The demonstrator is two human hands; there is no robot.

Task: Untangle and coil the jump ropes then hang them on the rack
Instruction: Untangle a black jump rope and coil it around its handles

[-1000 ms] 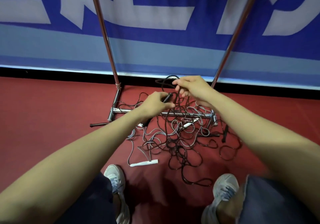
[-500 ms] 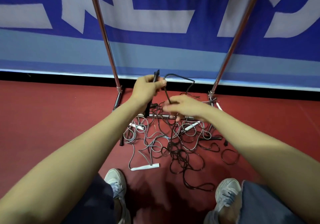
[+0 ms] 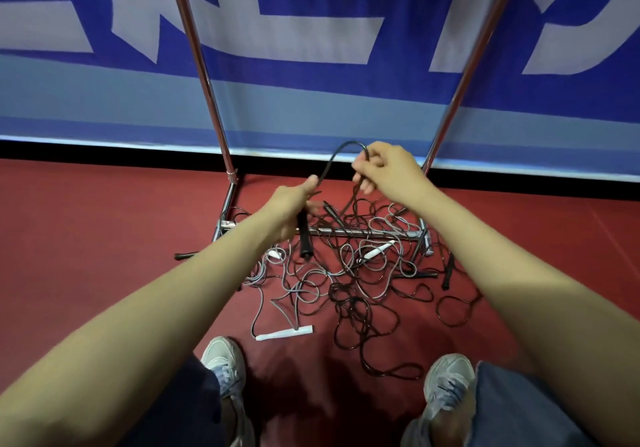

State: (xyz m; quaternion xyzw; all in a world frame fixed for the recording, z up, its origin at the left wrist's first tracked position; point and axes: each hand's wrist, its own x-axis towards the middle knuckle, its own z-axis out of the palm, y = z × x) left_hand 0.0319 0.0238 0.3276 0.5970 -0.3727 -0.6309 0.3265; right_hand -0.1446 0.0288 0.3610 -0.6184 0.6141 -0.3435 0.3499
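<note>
The black jump rope (image 3: 331,161) is lifted off the floor in a short arch between the two hands. Its black handle (image 3: 304,238) hangs downward out of the left grip (image 3: 293,204), whose fingers are curled round the handle's upper end. The cord rises from there and bends over into the right grip (image 3: 388,169), which pinches it between thumb and fingers. From there the cord drops into the tangle (image 3: 346,284) below.

That tangle of black and grey cords lies on the red floor (image 3: 104,238), spread across the low crossbar of the rack (image 3: 363,232) and out in front of it. A white handle (image 3: 284,333) rests at its near edge, another white handle (image 3: 378,251) lies just beside the crossbar, and a dark handle (image 3: 447,273) lies off to the right.

The rack's two chrome poles rise steeply on either side of the hands. Behind them hangs a blue banner (image 3: 311,107) with large pale lettering. The person's grey shoes (image 3: 225,363) stand near the tangle.
</note>
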